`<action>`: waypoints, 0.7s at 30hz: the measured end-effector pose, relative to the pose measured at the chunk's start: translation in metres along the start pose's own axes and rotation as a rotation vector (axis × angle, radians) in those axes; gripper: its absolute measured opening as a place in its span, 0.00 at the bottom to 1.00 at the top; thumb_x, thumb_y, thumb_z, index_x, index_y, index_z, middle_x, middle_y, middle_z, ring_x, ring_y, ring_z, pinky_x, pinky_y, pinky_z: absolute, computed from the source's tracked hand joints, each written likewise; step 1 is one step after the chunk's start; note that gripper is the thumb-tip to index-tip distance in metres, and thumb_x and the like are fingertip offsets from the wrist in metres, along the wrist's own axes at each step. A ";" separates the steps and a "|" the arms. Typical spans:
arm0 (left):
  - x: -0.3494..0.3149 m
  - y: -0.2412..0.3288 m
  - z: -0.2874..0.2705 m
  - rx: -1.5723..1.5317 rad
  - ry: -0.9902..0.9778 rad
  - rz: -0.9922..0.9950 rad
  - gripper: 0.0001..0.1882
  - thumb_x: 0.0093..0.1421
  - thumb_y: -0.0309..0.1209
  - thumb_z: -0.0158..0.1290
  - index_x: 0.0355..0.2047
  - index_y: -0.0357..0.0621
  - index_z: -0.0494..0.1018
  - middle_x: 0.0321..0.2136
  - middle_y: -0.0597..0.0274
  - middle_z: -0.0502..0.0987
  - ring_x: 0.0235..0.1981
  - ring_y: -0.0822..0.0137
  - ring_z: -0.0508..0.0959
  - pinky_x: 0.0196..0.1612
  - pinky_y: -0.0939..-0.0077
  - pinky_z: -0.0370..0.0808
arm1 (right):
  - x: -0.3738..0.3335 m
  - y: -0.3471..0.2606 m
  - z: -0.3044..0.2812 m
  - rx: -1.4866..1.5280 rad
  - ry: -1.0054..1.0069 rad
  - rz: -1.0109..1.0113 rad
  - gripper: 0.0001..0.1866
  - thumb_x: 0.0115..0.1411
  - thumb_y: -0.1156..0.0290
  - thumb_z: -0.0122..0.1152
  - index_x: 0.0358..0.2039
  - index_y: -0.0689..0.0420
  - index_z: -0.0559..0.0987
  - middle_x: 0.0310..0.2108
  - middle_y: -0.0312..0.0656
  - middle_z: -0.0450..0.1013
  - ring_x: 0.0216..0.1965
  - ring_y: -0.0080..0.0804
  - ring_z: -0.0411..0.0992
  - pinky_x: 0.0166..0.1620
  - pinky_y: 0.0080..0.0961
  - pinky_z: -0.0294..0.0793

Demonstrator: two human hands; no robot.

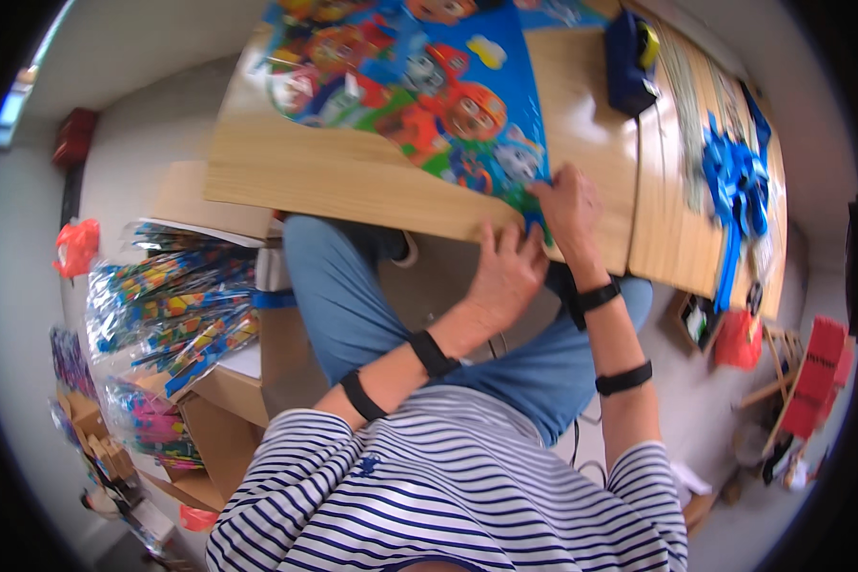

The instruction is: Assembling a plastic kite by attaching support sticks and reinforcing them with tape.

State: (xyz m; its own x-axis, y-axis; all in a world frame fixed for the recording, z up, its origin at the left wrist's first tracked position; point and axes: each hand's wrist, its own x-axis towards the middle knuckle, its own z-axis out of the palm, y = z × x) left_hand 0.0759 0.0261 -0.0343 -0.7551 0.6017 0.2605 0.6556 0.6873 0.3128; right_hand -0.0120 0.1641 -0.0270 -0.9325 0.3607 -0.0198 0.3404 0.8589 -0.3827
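Note:
A glossy blue plastic sheet printed with cartoon characters [472, 114] lies across the wooden table and narrows to a gathered, partly green end at the table's near edge. My right hand [574, 214] is closed on that gathered end, thumb and fingers pinched together. Just below and to the left, my left hand [507, 276] has its fingertips at the tip of the same end, over the edge. Its fingers are bent and slightly apart; its thumb is mostly hidden. Black bands circle both of my forearms.
A dark blue tape dispenser [629, 65] stands at the table's far right. Blue ribbons [737, 181] lie in a bunch on the right tabletop [663, 224]. On my left, a cardboard box [221, 393] sits beside several clear-wrapped colourful packs [176, 300]. A red bag [738, 338] hangs low right.

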 end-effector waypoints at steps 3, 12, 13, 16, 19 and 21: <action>-0.002 -0.005 -0.008 -0.040 -0.043 -0.027 0.27 0.46 0.36 0.65 0.47 0.39 0.77 0.60 0.49 0.66 0.57 0.45 0.67 0.64 0.29 0.55 | -0.002 -0.005 0.007 -0.017 -0.014 0.065 0.19 0.44 0.59 0.76 0.28 0.59 0.78 0.32 0.48 0.78 0.37 0.50 0.77 0.40 0.43 0.75; 0.009 -0.131 -0.066 -0.048 0.109 -0.189 0.19 0.58 0.29 0.51 0.50 0.41 0.72 0.53 0.49 0.71 0.59 0.50 0.69 0.61 0.40 0.60 | 0.018 0.027 0.002 0.073 -0.060 -0.050 0.06 0.45 0.72 0.65 0.23 0.56 0.76 0.27 0.50 0.75 0.36 0.54 0.74 0.37 0.46 0.71; 0.016 -0.157 -0.073 0.116 0.161 -0.141 0.19 0.57 0.30 0.53 0.50 0.42 0.72 0.52 0.53 0.71 0.58 0.51 0.70 0.58 0.43 0.64 | 0.018 0.033 -0.004 0.022 -0.045 -0.050 0.05 0.45 0.73 0.62 0.23 0.56 0.75 0.27 0.50 0.75 0.35 0.54 0.73 0.37 0.47 0.70; 0.048 -0.204 -0.077 0.088 0.276 -0.211 0.22 0.52 0.28 0.61 0.49 0.42 0.72 0.49 0.55 0.72 0.54 0.52 0.71 0.54 0.48 0.67 | 0.015 0.047 -0.020 -0.019 0.016 -0.115 0.02 0.45 0.75 0.57 0.22 0.56 0.74 0.26 0.50 0.75 0.35 0.54 0.73 0.36 0.47 0.70; 0.076 -0.224 -0.064 0.088 0.246 -0.247 0.22 0.51 0.27 0.63 0.47 0.44 0.72 0.46 0.56 0.72 0.53 0.52 0.72 0.53 0.50 0.68 | 0.011 0.061 -0.032 -0.057 0.061 -0.149 0.02 0.47 0.76 0.56 0.23 0.56 0.74 0.26 0.50 0.74 0.34 0.54 0.74 0.36 0.48 0.70; 0.092 -0.238 -0.057 0.118 0.183 -0.249 0.20 0.51 0.26 0.63 0.45 0.45 0.73 0.45 0.56 0.72 0.52 0.51 0.72 0.53 0.50 0.68 | 0.019 0.068 -0.042 -0.094 0.077 -0.168 0.01 0.48 0.76 0.55 0.24 0.56 0.74 0.25 0.49 0.74 0.33 0.54 0.74 0.35 0.49 0.70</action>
State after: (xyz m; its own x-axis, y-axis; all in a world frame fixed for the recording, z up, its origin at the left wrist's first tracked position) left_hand -0.1496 -0.1050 -0.0330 -0.8744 0.3335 0.3524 0.4390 0.8531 0.2821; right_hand -0.0012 0.2449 -0.0148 -0.9662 0.2336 0.1088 0.1945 0.9381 -0.2867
